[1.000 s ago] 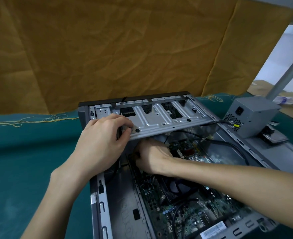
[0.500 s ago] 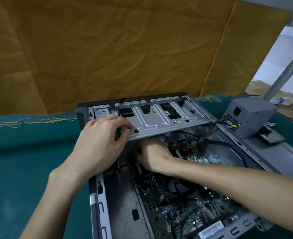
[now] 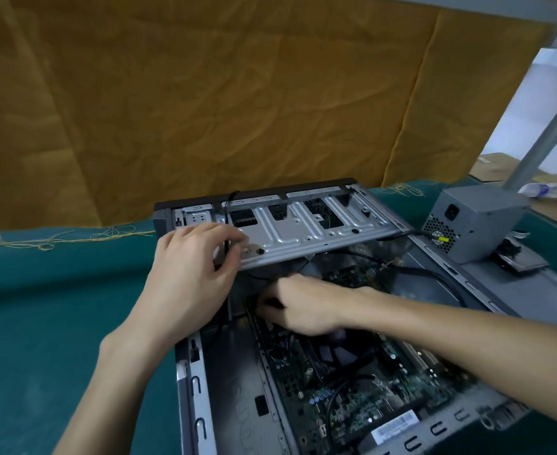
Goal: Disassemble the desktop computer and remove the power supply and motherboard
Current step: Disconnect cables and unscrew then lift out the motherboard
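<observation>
Left hand (image 3: 194, 274) of mine grips the raised drive cage (image 3: 306, 234) of the open computer case (image 3: 204, 389); right hand (image 3: 303, 307), blurred, reaches beneath the cage above the motherboard (image 3: 352, 389), grip unclear. Power supply (image 3: 474, 221) sits right of the case.

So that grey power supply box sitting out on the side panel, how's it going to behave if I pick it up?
The power supply is a closed metal box, so probably rigid and heavy for its size. It stands flat, unlikely to roll. A black cable runs from it toward the case, so it may tug.

teal table cloth (image 3: 40, 323), mustard backdrop (image 3: 204, 110), grey power supply (image 3: 480, 221), green motherboard (image 3: 352, 399).
</observation>
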`<move>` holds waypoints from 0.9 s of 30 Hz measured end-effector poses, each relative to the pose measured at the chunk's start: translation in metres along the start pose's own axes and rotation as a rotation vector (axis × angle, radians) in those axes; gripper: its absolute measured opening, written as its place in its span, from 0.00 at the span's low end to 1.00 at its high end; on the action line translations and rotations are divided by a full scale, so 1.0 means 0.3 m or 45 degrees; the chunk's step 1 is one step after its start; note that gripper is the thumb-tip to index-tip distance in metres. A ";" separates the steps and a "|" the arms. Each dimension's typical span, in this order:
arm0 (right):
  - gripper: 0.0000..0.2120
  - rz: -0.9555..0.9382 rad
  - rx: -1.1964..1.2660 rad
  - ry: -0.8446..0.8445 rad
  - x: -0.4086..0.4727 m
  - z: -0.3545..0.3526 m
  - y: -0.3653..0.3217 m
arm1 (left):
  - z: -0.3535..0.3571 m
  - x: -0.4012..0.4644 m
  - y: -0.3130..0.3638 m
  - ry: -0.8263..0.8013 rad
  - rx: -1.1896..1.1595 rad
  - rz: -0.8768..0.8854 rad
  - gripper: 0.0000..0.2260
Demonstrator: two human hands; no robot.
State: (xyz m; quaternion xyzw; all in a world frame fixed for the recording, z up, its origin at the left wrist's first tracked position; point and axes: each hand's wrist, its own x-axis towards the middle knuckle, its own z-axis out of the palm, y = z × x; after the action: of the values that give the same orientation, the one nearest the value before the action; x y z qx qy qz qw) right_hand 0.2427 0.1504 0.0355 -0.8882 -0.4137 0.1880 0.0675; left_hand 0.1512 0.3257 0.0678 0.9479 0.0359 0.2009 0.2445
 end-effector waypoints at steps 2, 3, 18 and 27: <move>0.24 -0.080 -0.278 0.021 -0.055 0.007 -0.008 | 0.000 -0.020 -0.006 0.003 0.002 -0.035 0.10; 0.30 -0.110 -0.401 0.075 -0.073 0.013 -0.014 | 0.000 -0.028 -0.008 -0.010 0.008 -0.040 0.10; 0.11 -0.225 -0.884 0.000 -0.063 0.061 -0.113 | -0.004 -0.038 -0.004 -0.173 0.136 -0.019 0.17; 0.08 -0.131 -0.375 -0.020 -0.035 0.077 -0.028 | -0.010 -0.039 0.004 -0.180 0.126 -0.028 0.18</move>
State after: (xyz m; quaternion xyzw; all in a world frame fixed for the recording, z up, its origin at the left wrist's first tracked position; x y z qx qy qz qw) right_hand 0.2214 0.1471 0.0194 -0.8646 -0.4824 0.1284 -0.0572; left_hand 0.1391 0.3240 0.0666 0.9702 0.0387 0.1286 0.2015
